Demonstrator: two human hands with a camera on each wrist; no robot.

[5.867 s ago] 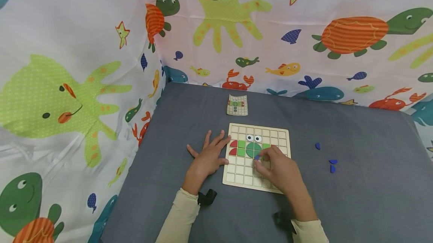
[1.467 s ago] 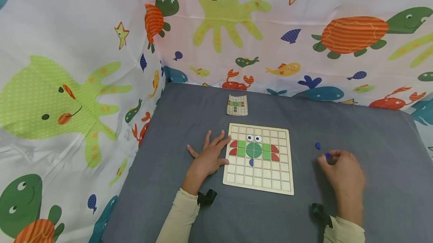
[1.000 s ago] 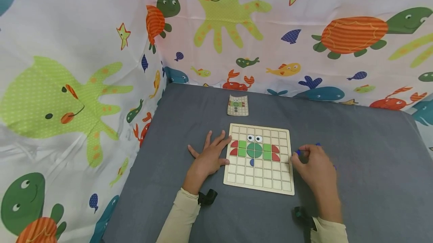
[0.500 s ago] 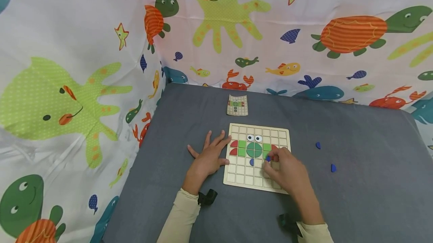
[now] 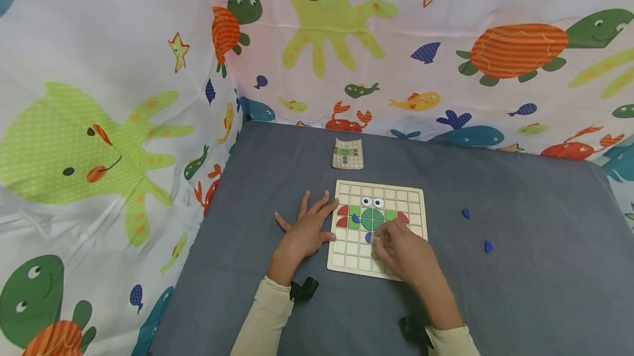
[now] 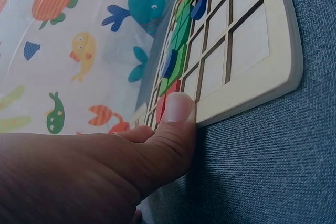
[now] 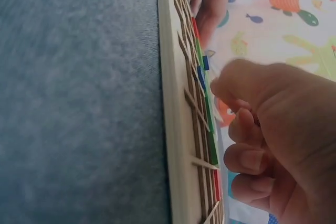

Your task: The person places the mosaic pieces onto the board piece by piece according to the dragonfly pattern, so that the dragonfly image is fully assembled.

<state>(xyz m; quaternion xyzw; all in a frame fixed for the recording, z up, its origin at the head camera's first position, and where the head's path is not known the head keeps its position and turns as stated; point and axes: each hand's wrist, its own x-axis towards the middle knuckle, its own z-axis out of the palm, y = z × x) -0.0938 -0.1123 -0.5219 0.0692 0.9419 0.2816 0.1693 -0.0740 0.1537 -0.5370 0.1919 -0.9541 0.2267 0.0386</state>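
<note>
A wooden grid board (image 5: pixel 351 249) bears eye discs, green squares, a green circle and red curved pieces. One blue quarter-round piece (image 5: pixel 368 237) sits in a cell below the circle. Another blue piece (image 5: pixel 356 218) lies loose on top of the left green squares, tilted in the left wrist view. My left hand (image 5: pixel 301 237) rests spread at the board's left edge, its thumb (image 6: pixel 178 109) touching the rim. My right hand (image 5: pixel 408 248) hovers over the board's right part, fingers curled, with nothing seen between them. It hides the lower right green and red pieces.
Two blue pieces, one farther back (image 5: pixel 465 213) and one nearer (image 5: pixel 488 246), lie right of the board on the grey cloth (image 5: pixel 545 268). A small pattern card (image 5: pixel 348 163) lies behind the board. A sea-animal curtain (image 5: pixel 396 81) stands behind and at left.
My right hand took a blue piece from the right and carried it left over the board. That piece now lies on the left green squares, out of the hand. My left hand stayed.
</note>
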